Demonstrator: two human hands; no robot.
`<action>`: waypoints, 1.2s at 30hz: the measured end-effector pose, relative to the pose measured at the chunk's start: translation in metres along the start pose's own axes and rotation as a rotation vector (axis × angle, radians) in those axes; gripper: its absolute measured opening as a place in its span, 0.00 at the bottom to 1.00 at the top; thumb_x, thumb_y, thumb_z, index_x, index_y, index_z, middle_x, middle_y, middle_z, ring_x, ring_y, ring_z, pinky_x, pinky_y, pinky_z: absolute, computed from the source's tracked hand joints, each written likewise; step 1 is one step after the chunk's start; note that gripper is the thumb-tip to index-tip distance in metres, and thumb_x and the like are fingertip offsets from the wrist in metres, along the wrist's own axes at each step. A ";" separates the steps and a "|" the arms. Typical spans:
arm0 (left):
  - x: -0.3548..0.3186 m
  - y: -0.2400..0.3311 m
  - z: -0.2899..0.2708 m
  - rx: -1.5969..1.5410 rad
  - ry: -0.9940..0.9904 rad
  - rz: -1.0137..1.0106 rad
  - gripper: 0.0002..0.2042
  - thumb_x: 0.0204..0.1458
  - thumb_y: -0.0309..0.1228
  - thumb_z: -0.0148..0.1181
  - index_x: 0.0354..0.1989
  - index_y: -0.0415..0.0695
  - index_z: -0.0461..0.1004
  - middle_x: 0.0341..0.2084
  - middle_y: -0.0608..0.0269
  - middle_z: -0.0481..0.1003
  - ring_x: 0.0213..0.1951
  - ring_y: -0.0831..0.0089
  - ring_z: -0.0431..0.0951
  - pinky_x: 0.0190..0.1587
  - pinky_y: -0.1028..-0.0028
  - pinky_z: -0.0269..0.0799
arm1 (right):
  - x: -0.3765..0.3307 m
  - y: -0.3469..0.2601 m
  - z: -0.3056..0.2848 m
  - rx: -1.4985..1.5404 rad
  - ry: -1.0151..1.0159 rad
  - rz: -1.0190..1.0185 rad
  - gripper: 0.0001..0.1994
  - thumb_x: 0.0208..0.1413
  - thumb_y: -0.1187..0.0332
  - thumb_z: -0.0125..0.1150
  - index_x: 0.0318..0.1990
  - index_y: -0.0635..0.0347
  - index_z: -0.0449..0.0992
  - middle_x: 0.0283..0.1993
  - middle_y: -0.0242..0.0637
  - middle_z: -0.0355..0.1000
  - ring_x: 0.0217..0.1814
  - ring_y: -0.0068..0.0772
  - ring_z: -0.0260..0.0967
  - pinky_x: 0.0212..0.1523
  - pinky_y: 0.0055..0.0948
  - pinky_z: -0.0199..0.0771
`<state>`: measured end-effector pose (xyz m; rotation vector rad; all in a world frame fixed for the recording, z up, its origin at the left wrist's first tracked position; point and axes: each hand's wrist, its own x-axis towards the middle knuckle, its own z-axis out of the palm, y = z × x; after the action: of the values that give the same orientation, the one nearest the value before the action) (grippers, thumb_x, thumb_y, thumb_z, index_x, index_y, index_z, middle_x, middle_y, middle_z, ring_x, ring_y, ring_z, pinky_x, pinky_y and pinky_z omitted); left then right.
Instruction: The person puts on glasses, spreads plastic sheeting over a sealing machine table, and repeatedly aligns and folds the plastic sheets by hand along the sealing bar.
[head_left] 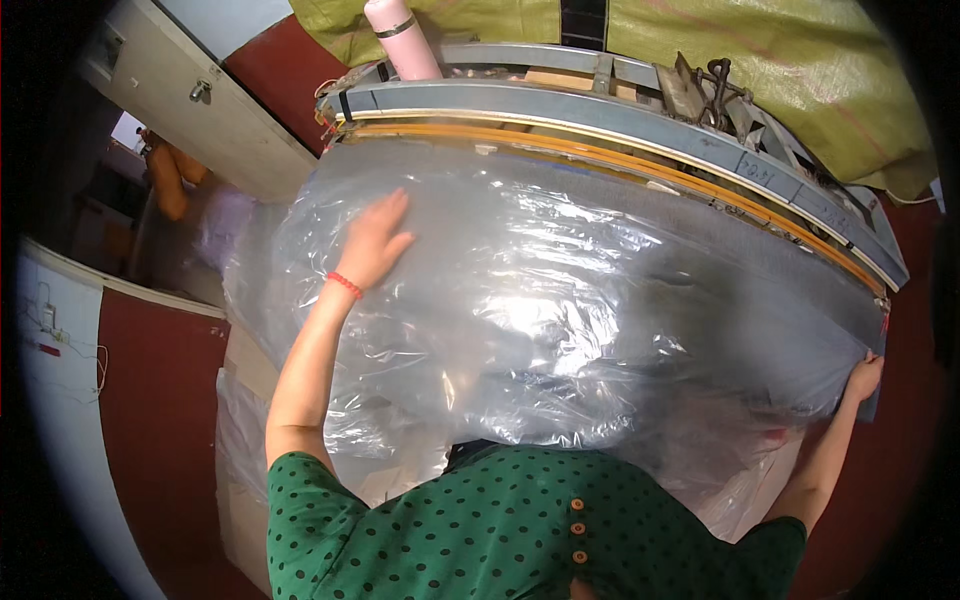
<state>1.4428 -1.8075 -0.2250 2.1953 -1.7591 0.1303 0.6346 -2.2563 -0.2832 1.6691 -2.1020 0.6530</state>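
Note:
A wide sheet of clear, shiny plastic film (560, 310) is spread in front of me, wrinkled toward my body and flatter at its far side. My left hand (375, 240) lies on its left part, palm down, fingers stretched and thumb apart. A red bead bracelet (345, 284) circles that wrist. At the far right my right hand (864, 378) pinches the edge of the film, which draws into creases at the fingers. The fingertips there are partly hidden.
Beyond the film runs a long grey metal bar (520, 108) with an orange strip (590, 150) along it. A pink bottle (403, 40) stands behind its left end, a dark metal clamp (716, 90) behind its right. A door (200, 100) is at the left.

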 end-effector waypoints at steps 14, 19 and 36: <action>0.043 0.007 0.022 0.183 0.426 -0.226 0.14 0.41 0.36 0.60 0.15 0.38 0.69 0.18 0.57 0.69 0.28 0.59 0.69 0.29 0.66 0.64 | 0.012 0.058 0.004 0.425 -0.014 0.121 0.17 0.51 0.56 0.53 0.37 0.62 0.74 0.37 0.39 0.72 0.38 0.34 0.69 0.39 0.29 0.65; 0.040 0.028 0.013 0.082 0.361 -0.476 0.13 0.39 0.37 0.62 0.20 0.39 0.69 0.18 0.57 0.70 0.25 0.58 0.70 0.27 0.65 0.65 | -0.001 0.076 -0.034 0.925 0.005 0.271 0.17 0.51 0.59 0.55 0.40 0.66 0.72 0.39 0.36 0.71 0.39 0.25 0.65 0.43 0.23 0.64; 0.105 0.029 -0.014 -0.815 0.844 -0.558 0.09 0.51 0.32 0.45 0.22 0.42 0.65 0.16 0.75 0.59 0.20 0.85 0.57 0.21 0.82 0.52 | 0.028 -0.061 -0.069 0.489 0.270 0.030 0.16 0.51 0.59 0.47 0.24 0.61 0.75 0.24 0.50 0.69 0.26 0.44 0.68 0.27 0.41 0.63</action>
<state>1.4412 -1.9064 -0.1781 1.5599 -0.5510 0.1410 0.6884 -2.2507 -0.2036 1.6635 -1.8720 1.4066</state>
